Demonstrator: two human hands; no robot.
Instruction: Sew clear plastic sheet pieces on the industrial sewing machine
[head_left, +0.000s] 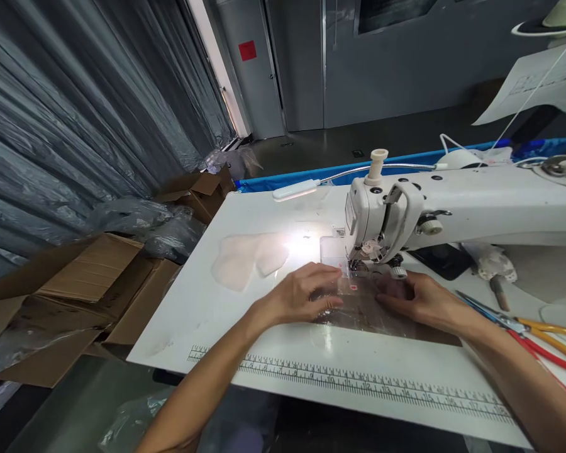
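A white sewing machine (377, 207) stands at the right of the white table, its needle area just beyond my hands. My left hand (306, 292) is left of the needle over the shiny bed plate, thumb and fingers apart, holding nothing that I can see. On the right of the needle, my right hand (424, 301) has thumb and fingers closed on a thin, see-through pinkish piece of fabric (395, 286); its outline is hard to make out. Pale sheer pieces (238, 258) lie flat on the table to the left, under the lamp's bright spot.
A printed ruler (330, 377) runs along the table's front edge. Scissors with orange and red handles (523, 324) lie at right, near a dark phone-like slab (441, 260). The lamp (296, 189) reaches over the back. Open cardboard boxes (92, 264) stand at left.
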